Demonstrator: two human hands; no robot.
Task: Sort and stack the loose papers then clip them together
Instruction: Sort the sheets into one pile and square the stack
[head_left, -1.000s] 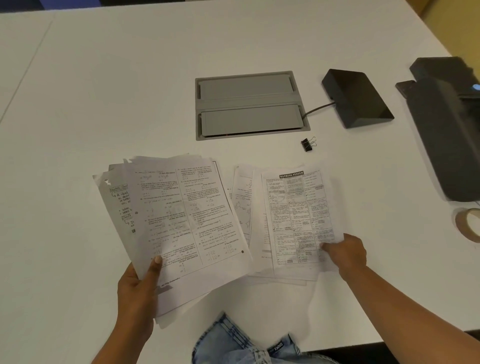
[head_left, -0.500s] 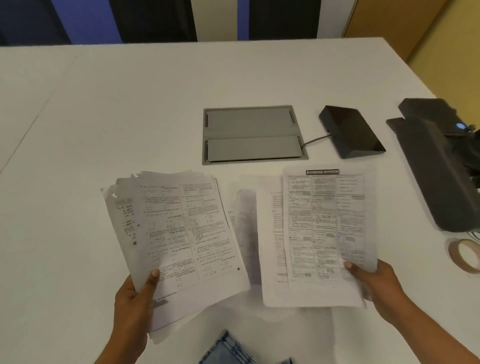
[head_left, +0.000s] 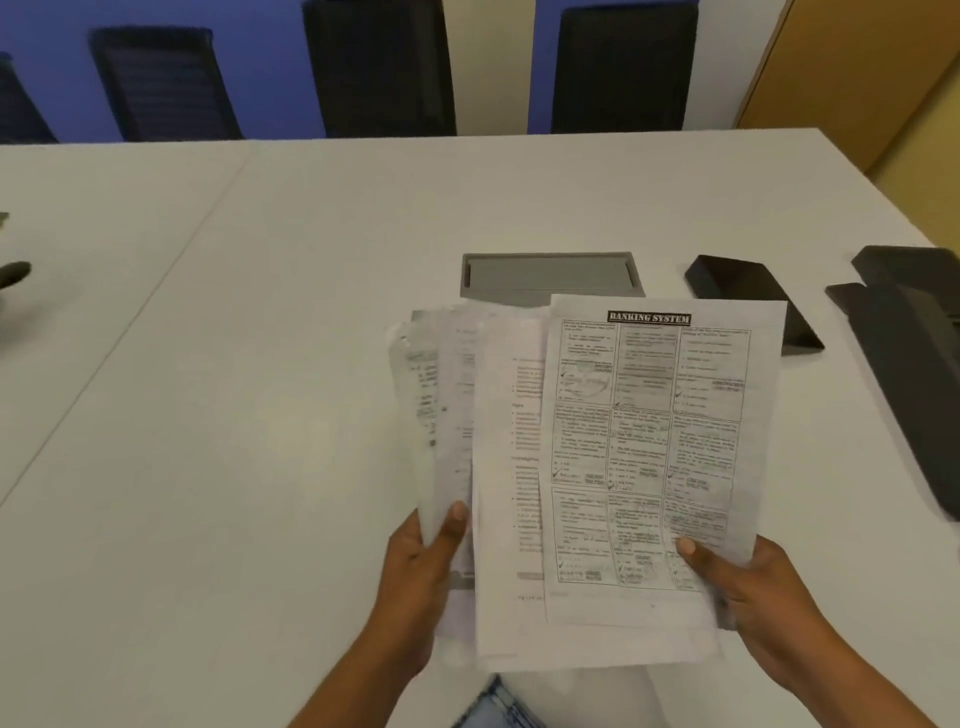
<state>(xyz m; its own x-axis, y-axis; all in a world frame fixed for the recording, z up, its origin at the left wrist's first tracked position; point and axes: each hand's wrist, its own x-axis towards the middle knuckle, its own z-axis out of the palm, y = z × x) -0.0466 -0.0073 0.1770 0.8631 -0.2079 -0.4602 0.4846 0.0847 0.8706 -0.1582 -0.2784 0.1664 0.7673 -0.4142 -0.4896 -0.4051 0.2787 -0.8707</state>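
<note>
White printed papers (head_left: 571, 467) are all off the bench (head_left: 260, 415) now, held up in front of the person in two fanned groups that overlap in the middle.

Left hand (head_left: 415, 582): thumb pressed on the front of the left group near its lower edge, rest of the fingers hidden behind the sheets, so it's a pinch grip on paper. Right hand (head_left: 769, 603): thumb on the lower right corner of the "BANKING SYSTEM" sheet (head_left: 654, 441), fingers behind, clamped on the right group. That sheet sits on top and rightmost.

Why held low: gripping the bottom edges leaves the tops free, so the sheets can slide over each other as the two groups merge. Edges aren't aligned, with the left sheets splayed and slightly tilted, the right ones more upright.

My read: mid-merge, stacking step. Still needs squaring, probably by tapping an edge on the bench.

Binder clip: can't see it. If it's on the bench, the raised papers are covering it. Clipping hasn't started.

Behind the papers: grey cable hatch (head_left: 550, 273) set in the bench, partly hidden by the sheet tops; black wedge-shaped box (head_left: 748, 296) and a dark device (head_left: 914, 364) off to the right, both well clear of the hands.

Risk: loose grip on splayed left sheets, one could slip out.
</note>
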